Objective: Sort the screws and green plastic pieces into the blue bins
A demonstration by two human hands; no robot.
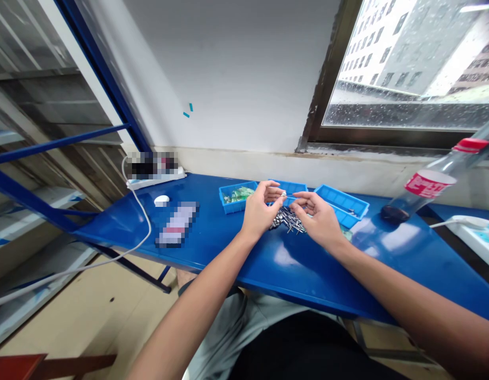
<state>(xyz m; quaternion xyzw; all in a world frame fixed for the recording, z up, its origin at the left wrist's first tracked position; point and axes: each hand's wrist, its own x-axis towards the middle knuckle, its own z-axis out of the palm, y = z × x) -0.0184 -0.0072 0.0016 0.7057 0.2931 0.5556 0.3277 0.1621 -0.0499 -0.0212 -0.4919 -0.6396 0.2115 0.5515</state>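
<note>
My left hand [260, 208] is closed in a pinch on a small pale piece [283, 194], too small to name. Facing it, my right hand [318, 215] pinches a thin rod-like metal piece [290, 197], whose tip meets or nearly meets the pale one. Below both hands lies a pile of slim shiny metal pieces [292, 224], like rivets or pins. Behind my left hand is a blue bin [229, 209] with green, translucent bits [240, 194]. A second blue bin [294, 187] is partly hidden by my fingers. Beyond my right hand stands a divided blue bin [335, 195] with a few small pieces in it.
The blue table [216, 237] runs along the wall. A cola bottle [424, 182] stands tilted in view at the right, near a white power strip [476, 237]. At the left are a blurred-out flat object [177, 224], a white oval item [161, 200] and a cable [143, 237].
</note>
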